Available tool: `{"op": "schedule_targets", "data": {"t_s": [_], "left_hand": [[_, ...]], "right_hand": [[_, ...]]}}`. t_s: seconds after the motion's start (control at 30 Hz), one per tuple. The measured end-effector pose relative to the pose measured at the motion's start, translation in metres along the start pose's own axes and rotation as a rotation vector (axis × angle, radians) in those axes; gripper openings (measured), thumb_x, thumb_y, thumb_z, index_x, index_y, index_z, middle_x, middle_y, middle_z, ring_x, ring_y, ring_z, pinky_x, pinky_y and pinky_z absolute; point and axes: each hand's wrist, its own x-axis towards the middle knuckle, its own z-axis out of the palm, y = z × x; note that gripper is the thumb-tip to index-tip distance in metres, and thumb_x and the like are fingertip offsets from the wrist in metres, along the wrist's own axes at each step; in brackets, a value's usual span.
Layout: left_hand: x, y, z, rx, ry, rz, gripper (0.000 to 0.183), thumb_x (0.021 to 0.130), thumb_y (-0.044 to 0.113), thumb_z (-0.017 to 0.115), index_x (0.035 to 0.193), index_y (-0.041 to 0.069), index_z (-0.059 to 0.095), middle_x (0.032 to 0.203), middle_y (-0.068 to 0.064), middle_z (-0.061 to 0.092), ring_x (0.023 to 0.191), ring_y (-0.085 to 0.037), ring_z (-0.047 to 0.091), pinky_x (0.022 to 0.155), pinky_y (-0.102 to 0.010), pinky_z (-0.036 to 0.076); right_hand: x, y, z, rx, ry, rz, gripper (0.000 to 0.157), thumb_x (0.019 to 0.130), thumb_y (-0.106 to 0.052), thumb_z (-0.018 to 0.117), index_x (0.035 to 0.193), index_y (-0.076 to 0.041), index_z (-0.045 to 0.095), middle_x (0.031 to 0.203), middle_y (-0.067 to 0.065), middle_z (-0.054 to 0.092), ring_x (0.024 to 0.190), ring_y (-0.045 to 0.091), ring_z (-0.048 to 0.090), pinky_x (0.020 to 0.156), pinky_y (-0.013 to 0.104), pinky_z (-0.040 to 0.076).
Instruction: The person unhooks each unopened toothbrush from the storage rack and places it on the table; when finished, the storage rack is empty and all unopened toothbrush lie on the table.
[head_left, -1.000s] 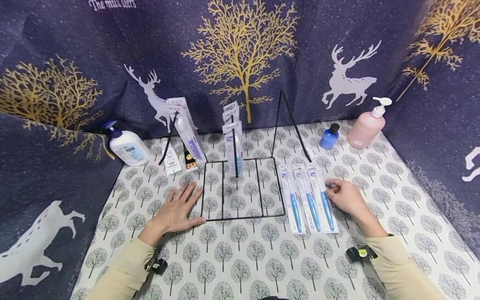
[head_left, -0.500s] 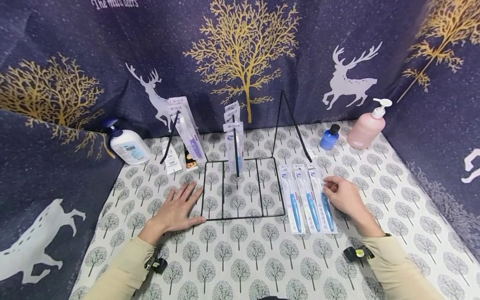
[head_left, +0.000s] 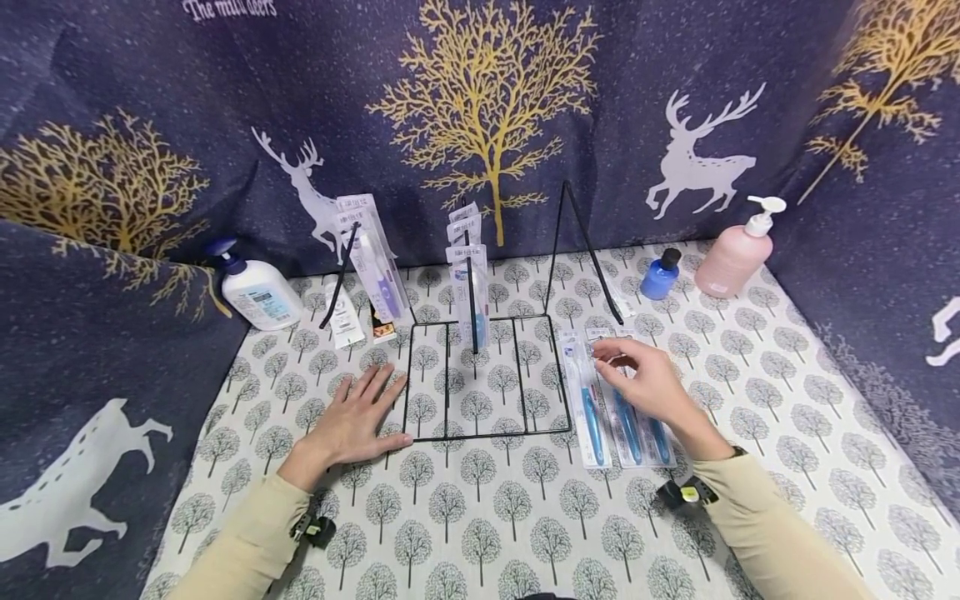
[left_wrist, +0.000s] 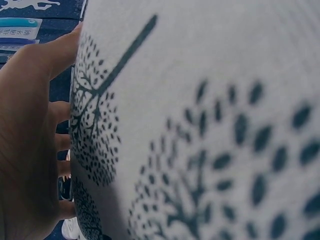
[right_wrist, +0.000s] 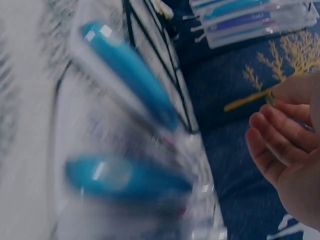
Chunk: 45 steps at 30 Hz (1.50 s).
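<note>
My left hand [head_left: 351, 429] rests spread on the tablecloth, its fingertips and thumb beside the left bar of a black wire display rack [head_left: 487, 435]. Three packaged toothbrushes with blue handles lie side by side at the rack's right: a left one [head_left: 590, 417], a middle one [head_left: 628, 433] and a right one [head_left: 660, 446]. Over the middle and right packs hovers my right hand [head_left: 648, 383], covering their upper parts. Its fingers are loosely bent, with nothing seen between them. In the right wrist view, blue toothbrush handles [right_wrist: 130, 75] appear blurred beside the hand.
Purple-handled toothbrush packs [head_left: 386, 292] hang on the rack's left hook, blue ones [head_left: 459, 292] on the middle hook. The right hook [head_left: 592, 250] is bare. Behind stand a white pump bottle [head_left: 262, 302], a blue bottle [head_left: 658, 281] and a pink pump bottle [head_left: 731, 262]. Tubes [head_left: 347, 325] lie left.
My right hand has left the right toothbrush pack's edge and moved left over the middle pack. My left hand has stayed put. The three packs look aligned as before.
</note>
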Motion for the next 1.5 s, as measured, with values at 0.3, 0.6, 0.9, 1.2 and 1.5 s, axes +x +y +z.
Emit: {"op": "schedule_targets", "data": {"t_s": [0.3,0.6,0.9,1.2,1.5], "left_hand": [[0.0,0.001,0.0,0.015,0.017,0.007,0.094,0.076,0.078,0.038,0.147,0.019,0.018,0.154,-0.008,0.009,0.139,-0.035,0.012,0.106,-0.065,0.015],[-0.001,0.001,0.003,0.01,0.006,0.003,0.095,0.075,0.079,0.036,0.147,0.02,0.015,0.155,-0.007,0.006,0.139,-0.034,0.011,0.106,-0.065,0.014],[0.001,-0.001,0.004,0.003,0.018,0.005,0.093,0.076,0.078,0.037,0.147,0.021,0.017,0.154,-0.007,0.008,0.14,-0.033,0.01,0.107,-0.063,0.014],[0.001,0.0,0.003,0.007,0.017,0.006,0.094,0.076,0.078,0.038,0.147,0.02,0.017,0.154,-0.008,0.009,0.14,-0.033,0.011,0.107,-0.063,0.014],[0.002,0.0,0.003,-0.005,0.018,-0.001,0.093,0.076,0.078,0.038,0.147,0.021,0.017,0.154,-0.007,0.009,0.14,-0.033,0.011,0.107,-0.063,0.013]], "right_hand": [[0.026,-0.043,0.016,0.202,0.008,-0.097,0.027,0.079,0.004,0.065,0.106,0.003,0.062,0.1,0.019,0.066,0.088,0.024,0.063,0.083,0.037,0.052],[0.05,-0.076,0.033,0.332,0.024,-0.2,0.028,0.075,0.014,0.063,0.103,0.014,0.059,0.097,0.027,0.063,0.085,0.036,0.061,0.082,0.038,0.053],[0.075,-0.074,0.053,0.485,0.029,-0.252,0.03,0.078,0.013,0.061,0.107,0.012,0.057,0.1,0.026,0.063,0.09,0.034,0.061,0.089,0.04,0.05],[0.091,-0.096,0.061,0.563,0.01,-0.257,0.032,0.077,0.017,0.058,0.109,0.018,0.053,0.102,0.032,0.059,0.093,0.042,0.057,0.092,0.047,0.047],[0.101,-0.106,0.069,0.564,0.054,-0.283,0.03,0.076,0.017,0.061,0.105,0.017,0.056,0.097,0.029,0.061,0.092,0.022,0.061,0.085,0.055,0.048]]}}
